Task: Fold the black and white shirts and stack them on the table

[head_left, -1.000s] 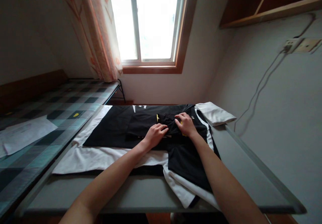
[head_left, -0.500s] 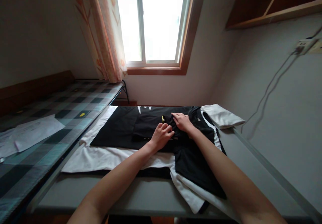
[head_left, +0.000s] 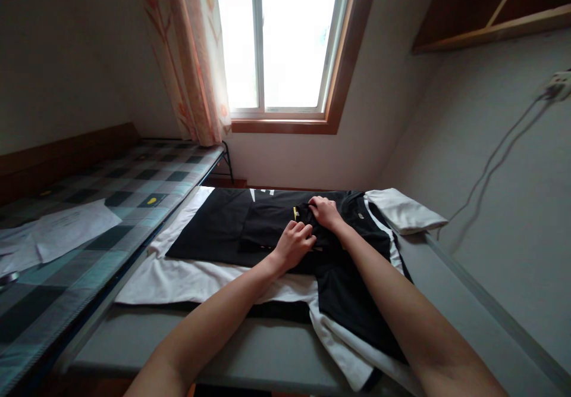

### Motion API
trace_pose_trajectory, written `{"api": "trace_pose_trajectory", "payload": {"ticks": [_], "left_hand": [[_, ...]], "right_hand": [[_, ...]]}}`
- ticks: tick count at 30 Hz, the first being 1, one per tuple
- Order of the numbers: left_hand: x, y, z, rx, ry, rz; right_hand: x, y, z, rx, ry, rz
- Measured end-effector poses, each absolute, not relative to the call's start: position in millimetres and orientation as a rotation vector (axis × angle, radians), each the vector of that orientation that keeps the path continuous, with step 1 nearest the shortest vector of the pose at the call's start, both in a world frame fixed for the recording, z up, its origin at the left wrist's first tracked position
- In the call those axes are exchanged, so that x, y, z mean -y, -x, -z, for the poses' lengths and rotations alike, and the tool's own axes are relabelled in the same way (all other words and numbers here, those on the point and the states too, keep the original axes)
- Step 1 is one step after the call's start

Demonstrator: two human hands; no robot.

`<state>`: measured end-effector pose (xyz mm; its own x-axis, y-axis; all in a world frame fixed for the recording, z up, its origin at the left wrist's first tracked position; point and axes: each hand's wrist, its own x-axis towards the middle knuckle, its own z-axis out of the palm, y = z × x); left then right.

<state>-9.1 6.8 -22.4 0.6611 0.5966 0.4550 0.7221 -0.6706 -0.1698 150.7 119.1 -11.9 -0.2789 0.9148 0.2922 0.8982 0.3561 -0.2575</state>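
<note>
Layered flat on the grey table [head_left: 276, 340] are a black T-shirt [head_left: 198, 230] and a white T-shirt [head_left: 178, 281] beneath it, its sleeve hanging toward me. A smaller folded black garment [head_left: 265, 224] with a yellow-and-white tag [head_left: 295, 213] lies on top. My left hand [head_left: 295, 243] has curled fingers closed on the near side of this folded garment. Beyond it and to the right, my right hand [head_left: 325, 212] pinches the same garment's far side with bent fingers. Between the two hands the dark cloth is bunched; the fingertips are partly hidden.
To the left stands a bed with a checked mattress [head_left: 178, 177], with papers [head_left: 75, 230] lying on it. Folded white cloth [head_left: 404, 209] rests at the table's far right edge. A cable [head_left: 495, 144] runs down the right wall from a socket [head_left: 561, 84].
The view has swung slightly left, so everything sits further right. My right hand's fingers have gone from lying fairly flat to bent and pinching the cloth. My left hand stays curled on it.
</note>
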Motion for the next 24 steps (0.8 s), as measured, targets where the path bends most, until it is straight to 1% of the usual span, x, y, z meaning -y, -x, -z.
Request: {"api": "trace_pose_trajectory", "payload": {"ticks": [4, 9, 14, 21, 24], "left_hand": [[-7, 12, 20, 1.166, 2.517, 0.553], [-9, 16, 19, 1.225, 2.569, 0.516], [-8, 15, 20, 1.197, 2.608, 0.514], [-2, 13, 14, 1.265, 2.571, 0.753], [-3, 12, 17, 1.262, 2.57, 0.806]], "right_hand": [[-121, -143, 9, 2.159, 1.576, -0.097], [-120, -137, 13, 2.247, 1.647, -0.035], [-113, -144, 12, 2.235, 1.513, -0.037], [-88, -163, 17, 2.271, 1.378, -0.07], [-80, -173, 22, 2.168, 1.398, -0.117]]}}
